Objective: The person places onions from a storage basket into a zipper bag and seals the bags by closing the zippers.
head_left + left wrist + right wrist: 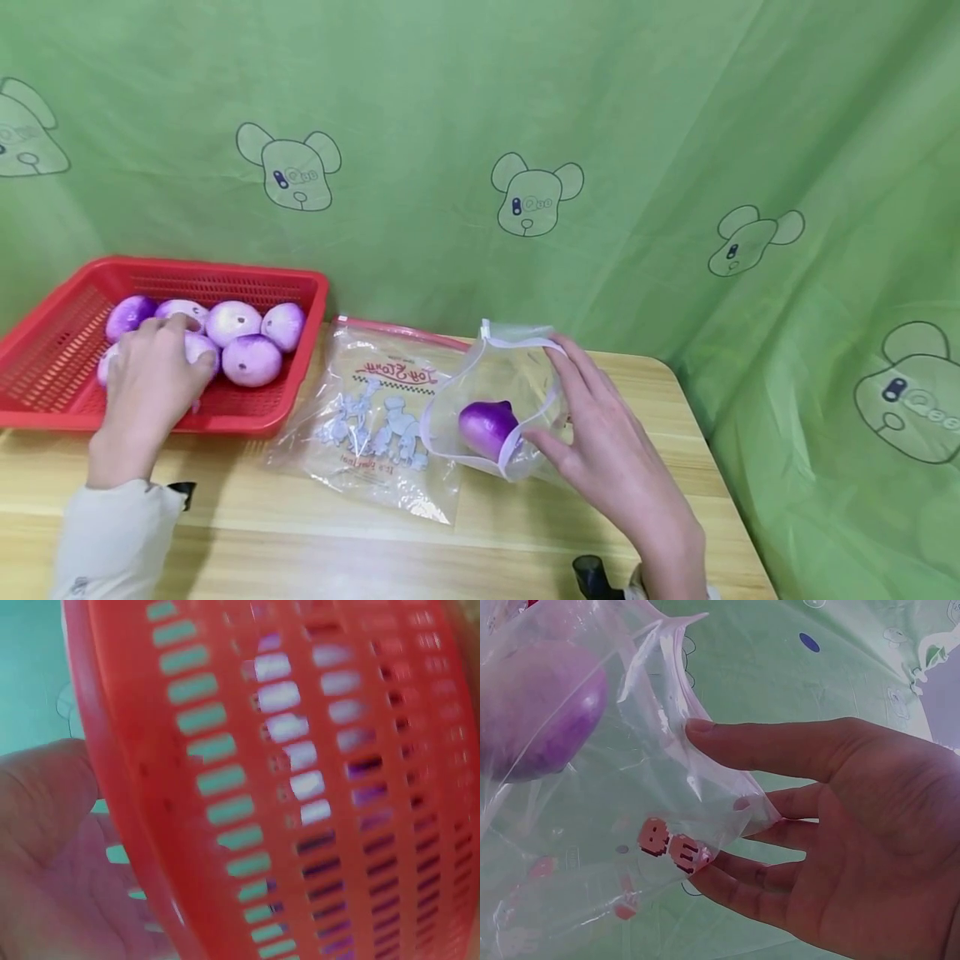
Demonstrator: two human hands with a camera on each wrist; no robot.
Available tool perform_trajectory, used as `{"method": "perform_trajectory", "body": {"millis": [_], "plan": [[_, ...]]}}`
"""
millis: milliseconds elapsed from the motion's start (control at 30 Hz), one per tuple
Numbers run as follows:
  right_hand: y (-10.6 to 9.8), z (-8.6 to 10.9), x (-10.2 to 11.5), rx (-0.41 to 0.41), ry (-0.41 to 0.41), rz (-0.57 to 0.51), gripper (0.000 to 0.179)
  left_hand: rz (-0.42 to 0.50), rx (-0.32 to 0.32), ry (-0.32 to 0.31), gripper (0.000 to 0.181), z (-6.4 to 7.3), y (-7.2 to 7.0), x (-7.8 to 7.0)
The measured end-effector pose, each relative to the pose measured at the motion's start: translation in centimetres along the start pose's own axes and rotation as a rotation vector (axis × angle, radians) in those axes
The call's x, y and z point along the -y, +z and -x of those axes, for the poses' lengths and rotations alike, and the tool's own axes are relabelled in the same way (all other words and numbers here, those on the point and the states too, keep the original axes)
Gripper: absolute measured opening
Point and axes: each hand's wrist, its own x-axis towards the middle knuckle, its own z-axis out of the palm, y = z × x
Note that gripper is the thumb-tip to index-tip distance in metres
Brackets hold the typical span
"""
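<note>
My left hand (pixel 153 375) reaches over the near side of the red basket (pixel 311 333), its thumb and index finger spread beside a purple onion (pixel 201 348). In the left wrist view the basket wall (pixel 150 787) hides its fingertips, and the palm (pixel 60 900) shows behind the rim. My right hand (pixel 618 458) holds a clear zip bag (pixel 517 350) by its edge, thumb (pixel 735 742) and fingers at the rim, so its mouth gapes. Inside that bag lies one dark purple onion (pixel 486 427), which also shows through the plastic in the right wrist view.
Several more onions (pixel 252 360) sit in the basket. Between basket and held bag, a flat printed zip bag (pixel 375 417) with a red slider strip lies on the wooden table (pixel 300 550). A green curtain (pixel 420 167) hangs behind and along the right side.
</note>
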Motion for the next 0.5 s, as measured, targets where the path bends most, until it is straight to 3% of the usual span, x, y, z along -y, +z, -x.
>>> {"method": "perform_trajectory", "body": {"millis": [100,333,500], "plan": [[0.1,0.0,0.0,0.003,0.005,0.001,0.093,-0.005,-0.002,-0.056,0.037,0.1,-0.5,0.9],[0.4,-0.2,0.2,0.021,0.004,-0.003,0.092,-0.018,0.224,-0.235,0.029,0.5,-1.3,3.0],[0.7,-0.3,0.3,0.016,-0.009,0.007,0.092,-0.002,0.345,-0.264,0.035,0.4,-1.0,3.6]]}}
